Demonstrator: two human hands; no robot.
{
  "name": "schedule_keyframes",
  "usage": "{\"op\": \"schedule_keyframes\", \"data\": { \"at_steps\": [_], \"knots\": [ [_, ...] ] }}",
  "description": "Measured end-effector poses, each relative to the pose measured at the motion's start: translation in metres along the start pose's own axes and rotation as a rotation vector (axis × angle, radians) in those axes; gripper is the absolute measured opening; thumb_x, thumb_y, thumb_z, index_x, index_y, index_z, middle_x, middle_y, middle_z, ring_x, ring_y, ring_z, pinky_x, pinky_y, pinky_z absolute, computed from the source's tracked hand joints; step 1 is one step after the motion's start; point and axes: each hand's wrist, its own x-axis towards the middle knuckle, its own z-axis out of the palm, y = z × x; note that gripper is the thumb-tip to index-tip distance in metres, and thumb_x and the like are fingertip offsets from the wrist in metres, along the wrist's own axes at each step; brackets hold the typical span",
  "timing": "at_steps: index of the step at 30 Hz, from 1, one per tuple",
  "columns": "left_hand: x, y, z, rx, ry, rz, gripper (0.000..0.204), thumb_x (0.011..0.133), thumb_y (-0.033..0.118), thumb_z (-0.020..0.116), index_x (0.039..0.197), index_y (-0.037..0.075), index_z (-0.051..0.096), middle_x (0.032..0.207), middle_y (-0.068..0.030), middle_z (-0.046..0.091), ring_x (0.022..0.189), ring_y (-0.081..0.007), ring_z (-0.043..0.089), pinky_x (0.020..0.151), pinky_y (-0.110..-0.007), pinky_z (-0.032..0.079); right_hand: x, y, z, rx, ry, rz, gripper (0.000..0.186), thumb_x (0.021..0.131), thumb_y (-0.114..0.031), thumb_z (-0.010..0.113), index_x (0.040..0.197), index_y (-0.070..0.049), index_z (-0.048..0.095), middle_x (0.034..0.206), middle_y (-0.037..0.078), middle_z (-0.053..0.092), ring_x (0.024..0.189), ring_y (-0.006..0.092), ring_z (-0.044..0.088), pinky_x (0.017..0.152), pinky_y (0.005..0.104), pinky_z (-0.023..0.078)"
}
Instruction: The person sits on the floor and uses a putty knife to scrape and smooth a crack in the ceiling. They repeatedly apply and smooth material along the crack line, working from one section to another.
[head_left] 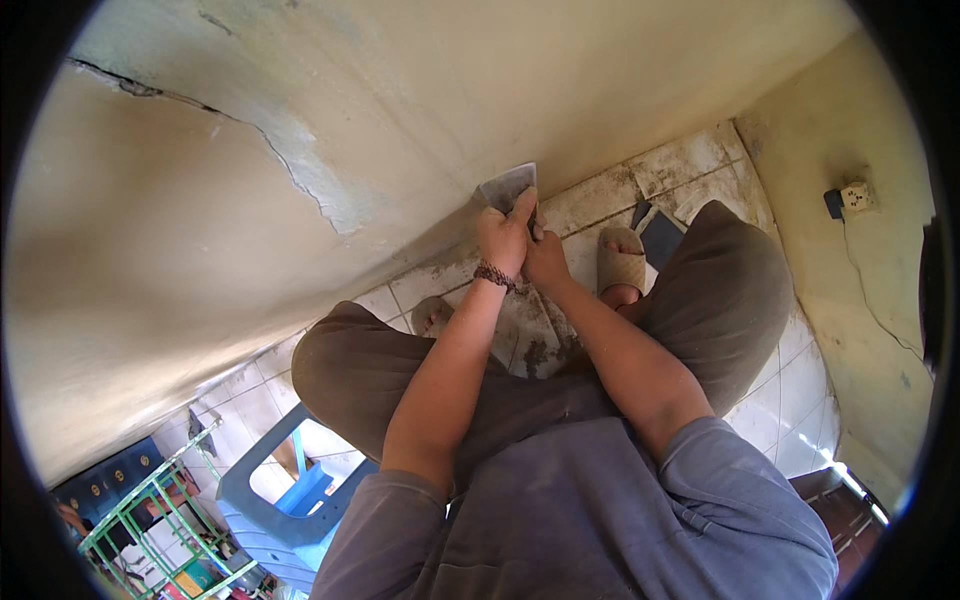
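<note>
A scraper (pixel 511 184) with a wide, flared metal blade points away from me, its edge at the foot of the cracked beige wall (pixel 400 110). My left hand (pixel 503 238), with a dark braided bracelet at the wrist, is closed on it near the blade, a finger or thumb stretched along it. My right hand (pixel 545 260) is wrapped round the handle just behind and to the right. Most of the handle is hidden by my fingers. Dirt and dark crumbs lie on the white floor tiles (pixel 590 200) below my hands.
My knees and slippered feet (pixel 622 262) flank my arms. By the right foot lies a dark flat piece (pixel 660 238). A side wall carries a socket (pixel 857 197) with a black plug and cord. A blue plastic stool (pixel 262 490) and green metal rack (pixel 165 505) stand lower left.
</note>
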Motion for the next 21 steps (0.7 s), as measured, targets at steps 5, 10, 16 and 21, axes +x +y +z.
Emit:
{"op": "schedule_keyframes", "data": {
  "at_steps": [5,10,16,21],
  "knots": [
    [0.009,-0.003,0.000,-0.198,-0.028,0.199,0.026,0.094,0.022,0.062,0.078,0.001,0.061,0.067,-0.0056,0.061,0.056,-0.0129,0.054,0.053,-0.027,0.042,-0.005,-0.028,0.002,0.074,0.056,-0.212,0.054,0.093,-0.039,0.058,0.102,0.014,0.060,0.081,0.027,0.066,0.077,0.0285,0.066,0.067,0.0417,0.049],
    [0.000,-0.004,-0.002,-0.127,0.003,0.166,0.028,0.093,0.024,0.063,0.077,0.001,0.063,0.067,-0.0056,0.063,0.057,-0.0122,0.056,0.053,-0.026,0.042,-0.006,-0.007,0.014,0.022,0.129,-0.299,0.056,0.095,-0.037,0.056,0.120,0.013,0.054,0.090,0.027,0.067,0.082,0.0312,0.067,0.072,0.0407,0.049],
    [0.000,-0.011,-0.009,-0.148,0.047,0.182,0.027,0.094,0.024,0.062,0.078,0.002,0.061,0.067,-0.0053,0.061,0.057,-0.0119,0.056,0.053,-0.026,0.042,-0.019,-0.030,0.008,0.054,-0.015,-0.045,0.052,0.094,-0.039,0.056,0.120,0.007,0.056,0.093,0.028,0.066,0.090,0.0390,0.066,0.075,0.0397,0.049],
    [-0.004,0.003,-0.011,-0.221,0.019,0.139,0.023,0.094,0.023,0.063,0.084,0.003,0.060,0.068,-0.0048,0.060,0.056,-0.0120,0.053,0.053,-0.026,0.042,-0.015,-0.037,0.002,-0.010,-0.044,-0.207,0.057,0.094,-0.043,0.055,0.129,0.002,0.052,0.095,0.029,0.065,0.091,0.0402,0.066,0.076,0.0413,0.049]
  ]
}}
